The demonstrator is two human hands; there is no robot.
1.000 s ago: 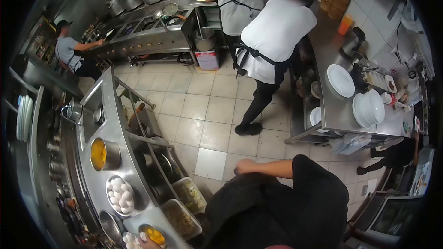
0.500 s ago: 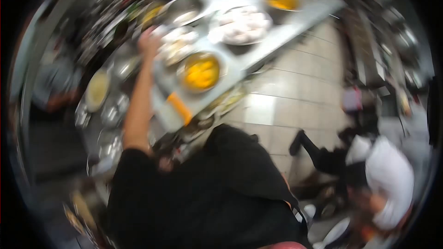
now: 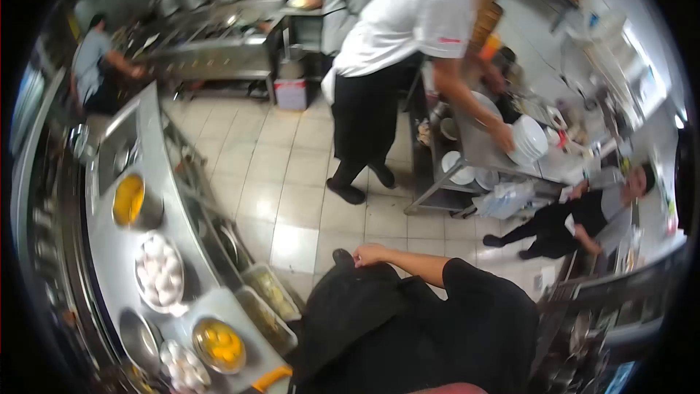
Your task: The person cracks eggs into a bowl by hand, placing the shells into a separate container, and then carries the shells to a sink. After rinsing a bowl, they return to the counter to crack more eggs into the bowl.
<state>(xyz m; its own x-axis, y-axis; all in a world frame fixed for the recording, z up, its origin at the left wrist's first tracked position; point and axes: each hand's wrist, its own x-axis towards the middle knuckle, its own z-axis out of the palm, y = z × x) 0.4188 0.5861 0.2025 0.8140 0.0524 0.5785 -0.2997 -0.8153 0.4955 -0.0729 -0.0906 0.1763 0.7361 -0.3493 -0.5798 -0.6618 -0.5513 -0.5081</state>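
My right hand (image 3: 370,254) is in front of the dark apron (image 3: 357,306), fingers curled together; whether anything small is in them is hidden. My left hand is out of view. On the steel counter (image 3: 164,153) to the left stands a bowl of egg yolks (image 3: 221,346). Behind it is a bowl heaped with whole white eggs (image 3: 159,272). Beside the yolks sit a metal bowl (image 3: 138,339) and a container of eggs or shells (image 3: 184,366). A pot with yellow egg (image 3: 129,201) stands farther up the counter. An orange handle (image 3: 273,378) lies at the near board's edge.
A person in a white shirt (image 3: 408,14) leans over a steel table (image 3: 467,175), one hand at a white bucket (image 3: 529,138). Another person (image 3: 590,215) is at right, others by the stoves. Food trays (image 3: 270,292) sit below the counter edge. Tiled floor (image 3: 295,175) runs between.
The view has swung to the right, so the counter now lies at left. My left hand, earlier reaching over the egg containers, has left view. My right hand has come into view.
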